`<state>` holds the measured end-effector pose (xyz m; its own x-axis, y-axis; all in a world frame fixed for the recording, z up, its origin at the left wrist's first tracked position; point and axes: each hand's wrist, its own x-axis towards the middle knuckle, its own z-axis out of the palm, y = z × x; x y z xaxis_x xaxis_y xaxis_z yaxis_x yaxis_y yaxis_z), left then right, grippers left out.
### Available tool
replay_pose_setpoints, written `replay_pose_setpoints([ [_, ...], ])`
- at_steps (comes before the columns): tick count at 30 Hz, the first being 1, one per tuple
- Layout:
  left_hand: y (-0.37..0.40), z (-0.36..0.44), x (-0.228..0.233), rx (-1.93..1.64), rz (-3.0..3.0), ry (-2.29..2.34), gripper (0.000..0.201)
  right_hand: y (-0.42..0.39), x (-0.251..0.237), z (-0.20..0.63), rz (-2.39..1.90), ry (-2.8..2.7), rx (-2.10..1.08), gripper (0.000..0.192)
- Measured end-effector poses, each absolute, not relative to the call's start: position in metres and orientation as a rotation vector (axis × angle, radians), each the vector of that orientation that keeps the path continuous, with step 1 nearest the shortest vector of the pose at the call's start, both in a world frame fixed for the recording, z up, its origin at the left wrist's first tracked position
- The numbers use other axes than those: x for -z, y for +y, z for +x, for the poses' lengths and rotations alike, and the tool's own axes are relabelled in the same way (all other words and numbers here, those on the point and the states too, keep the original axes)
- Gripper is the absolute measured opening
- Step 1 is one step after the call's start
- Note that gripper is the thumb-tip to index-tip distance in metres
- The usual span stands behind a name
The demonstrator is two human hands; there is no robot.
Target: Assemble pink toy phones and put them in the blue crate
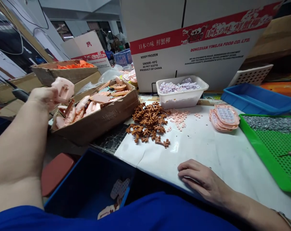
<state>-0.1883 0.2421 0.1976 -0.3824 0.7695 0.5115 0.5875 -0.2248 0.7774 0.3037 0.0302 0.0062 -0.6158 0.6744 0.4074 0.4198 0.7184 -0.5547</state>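
Observation:
My left hand [43,98] is raised at the far left, its fingers closed on a pink plastic shell piece [63,89]. Just below and right of it, a cardboard box [99,118] is filled with similar pink shell parts [93,107]. My right hand [199,176] lies on the white tabletop near its front edge, fingers stretched out and holding nothing. Ahead of it are a heap of brown branching plastic parts [149,120] and a scatter of tiny pink pieces [178,117]. A stack of pink rounded panels [224,118] sits further right.
A white tub [181,99] of small printed pieces stands behind the heap. At the right are a blue tray [258,102] and a green tray [263,154] with screws and a screwdriver tip. Below the table edge, a blue bin [80,189] holds several finished-looking pieces. A large white carton [174,67] stands behind.

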Motion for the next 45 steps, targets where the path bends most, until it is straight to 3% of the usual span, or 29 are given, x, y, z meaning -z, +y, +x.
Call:
replay_pose_setpoints([
  [4,0.222,-0.157,-0.220,-1.807,1.327,1.771,0.017,0.029,-0.004,0.303,-0.823,-2.332,-0.508,0.027],
  [10,0.195,-0.106,-0.259,-1.911,1.457,1.494,0.031,0.028,0.000,0.303,-0.816,-2.327,-0.508,0.027],
  [16,0.190,-0.071,-0.275,-1.823,1.766,1.216,0.033,0.029,-0.013,0.304,-0.924,-2.165,-0.820,0.022],
  [20,0.183,-0.018,-0.254,-1.544,1.870,1.020,0.040,0.041,-0.037,0.293,-1.070,-1.833,-1.145,0.019],
  [26,0.149,0.072,-0.186,-1.233,1.589,0.801,0.022,0.068,-0.052,0.283,-0.864,-1.000,-1.627,0.036],
  [28,0.139,0.094,-0.164,-1.148,1.472,0.789,0.018,0.068,-0.049,0.292,-0.753,-0.858,-1.768,0.032],
  [30,0.132,0.110,-0.143,-1.034,1.371,0.796,0.030,0.063,-0.044,0.306,-0.723,-0.809,-1.817,0.021],
  [33,0.124,0.122,-0.115,-0.938,1.345,0.798,0.035,0.052,-0.035,0.333,-0.891,-0.831,-1.664,0.008],
  [38,0.107,0.126,-0.074,-0.923,2.071,0.532,0.003,0.033,-0.024,0.372,-1.242,-1.267,-0.907,0.021],
  [41,0.090,0.129,-0.045,-0.931,2.680,0.293,0.015,0.016,-0.015,0.385,-1.328,-1.616,-0.359,0.028],
  [45,0.065,0.135,-0.009,-0.966,2.986,0.210,0.022,-0.016,0.004,0.393,-1.362,-1.975,0.074,0.034],
])
